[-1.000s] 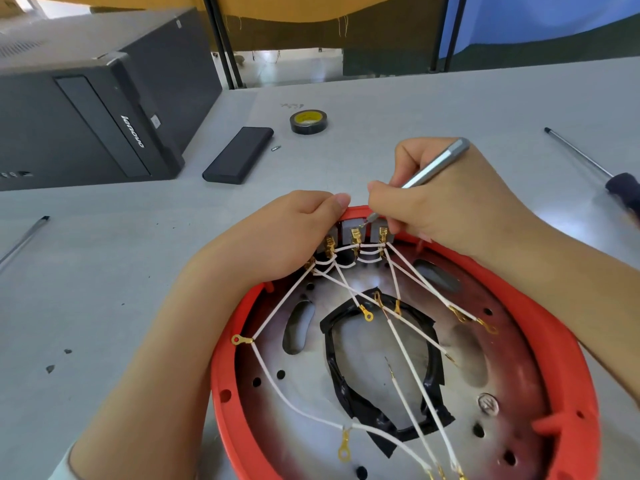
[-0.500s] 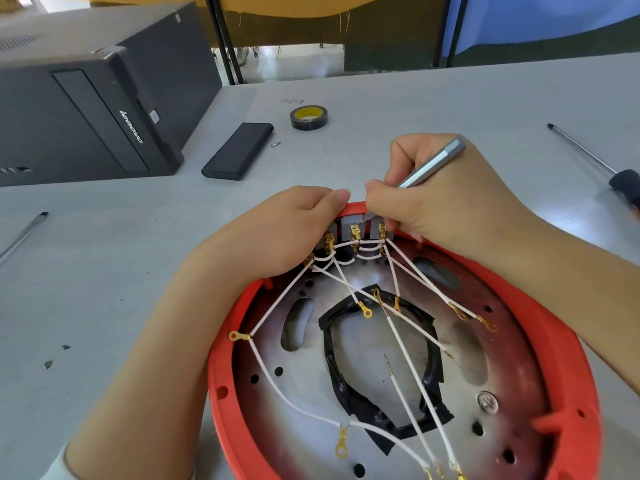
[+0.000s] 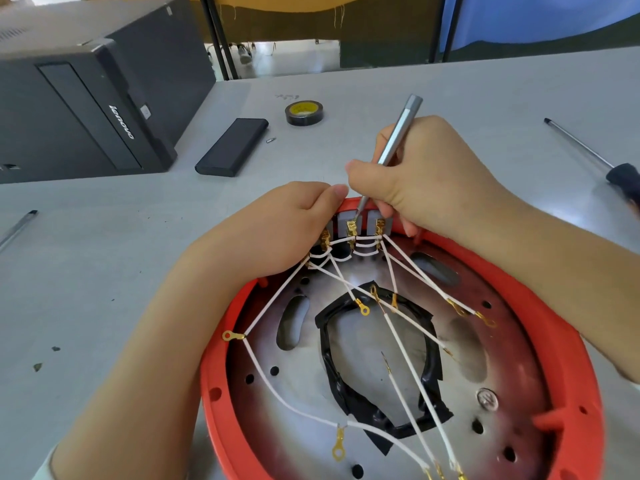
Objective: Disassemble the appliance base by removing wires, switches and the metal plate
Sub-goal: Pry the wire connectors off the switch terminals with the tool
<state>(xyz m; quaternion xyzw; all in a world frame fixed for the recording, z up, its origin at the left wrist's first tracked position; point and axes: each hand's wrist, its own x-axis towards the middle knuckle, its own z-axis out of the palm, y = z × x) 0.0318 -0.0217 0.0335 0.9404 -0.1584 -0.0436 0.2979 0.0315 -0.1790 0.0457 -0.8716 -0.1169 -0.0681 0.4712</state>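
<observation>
The right hand [image 3: 426, 181] has its grip closed round a slim silver screwdriver [image 3: 398, 133], thumb and fingers pinching the shaft low down; the tool leans up and away from the person, its butt toward the far side of the counter [image 3: 450, 95], its tip down at the middle brass terminal of the switches [image 3: 360, 225]. The left hand [image 3: 287, 223] curls over the far left rim of the red base [image 3: 561, 341], fingers hooked inside by the leftmost switch and thumb tip almost touching the right thumb; exactly what those fingers hold is hidden under the hand. The switches sit in a row against the far rim, between the two hands. From them white wires [image 3: 405, 344] fan toward the person across the metal plate [image 3: 460, 386], most ending in loose gold ring lugs; they cross one another over a ring of black tape [image 3: 349, 393] at the plate's middle. The base lies flat on the counter just in front of the person, open side up, the plate inside it. Beyond the hands lie a tape roll [image 3: 304, 113], a flat black case [image 3: 232, 147] and a small screw beside it. A black computer tower [image 3: 86, 105] lies at far left, a long screwdriver [image 3: 595, 157] lies at right, and another thin tool lies at the left edge.
</observation>
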